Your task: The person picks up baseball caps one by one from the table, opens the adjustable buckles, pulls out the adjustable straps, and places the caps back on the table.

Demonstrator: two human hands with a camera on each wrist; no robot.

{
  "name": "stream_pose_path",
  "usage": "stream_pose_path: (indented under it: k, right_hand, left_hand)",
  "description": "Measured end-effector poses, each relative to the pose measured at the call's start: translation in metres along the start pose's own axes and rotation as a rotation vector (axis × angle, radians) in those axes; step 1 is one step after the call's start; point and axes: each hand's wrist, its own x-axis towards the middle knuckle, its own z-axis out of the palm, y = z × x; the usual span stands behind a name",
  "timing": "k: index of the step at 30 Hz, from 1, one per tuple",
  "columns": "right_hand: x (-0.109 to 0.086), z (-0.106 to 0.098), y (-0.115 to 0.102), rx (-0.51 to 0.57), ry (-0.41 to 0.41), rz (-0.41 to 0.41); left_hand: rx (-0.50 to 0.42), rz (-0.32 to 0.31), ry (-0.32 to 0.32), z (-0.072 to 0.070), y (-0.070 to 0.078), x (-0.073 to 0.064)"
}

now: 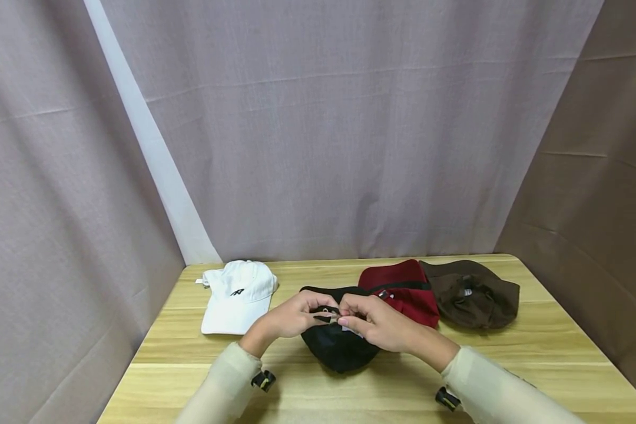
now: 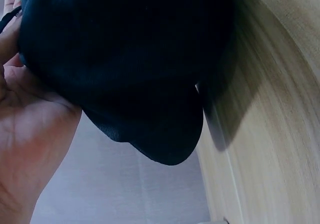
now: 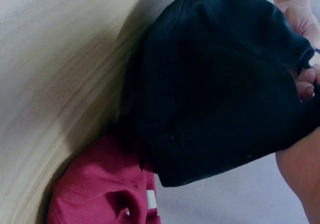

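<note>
In the middle of the head view, a black cap [image 1: 339, 351] is held just over the table with its crown turned down toward me. My left hand [image 1: 288, 315] pinches the cap's back strap [image 1: 322, 318] from the left. From the right, my right hand [image 1: 384, 324] pinches the same strap near its small metal buckle, the fingertips of both hands almost meeting there. The left wrist view shows the dark side of the cap [image 2: 125, 59] against the palm. Its crown [image 3: 215, 74] fills much of the right wrist view and hides most of the fingers.
A white cap [image 1: 241, 297] with a small black mark lies at the table's left. Behind the right hand is a red cap [image 1: 394, 275], touching a brown cap [image 1: 477, 303] to its right. Grey curtains [image 1: 350, 147] stand behind the wooden table [image 1: 159, 359].
</note>
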Motion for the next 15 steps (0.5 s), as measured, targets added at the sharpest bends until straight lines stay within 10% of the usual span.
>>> stream_pose_path:
  k: [15]
  right_hand:
    - [-0.0011,-0.0047,0.0034,0.024,-0.074,0.019]
  left_hand:
    - [-0.035,-0.021,-0.016,-0.0017,-0.002,-0.0034]
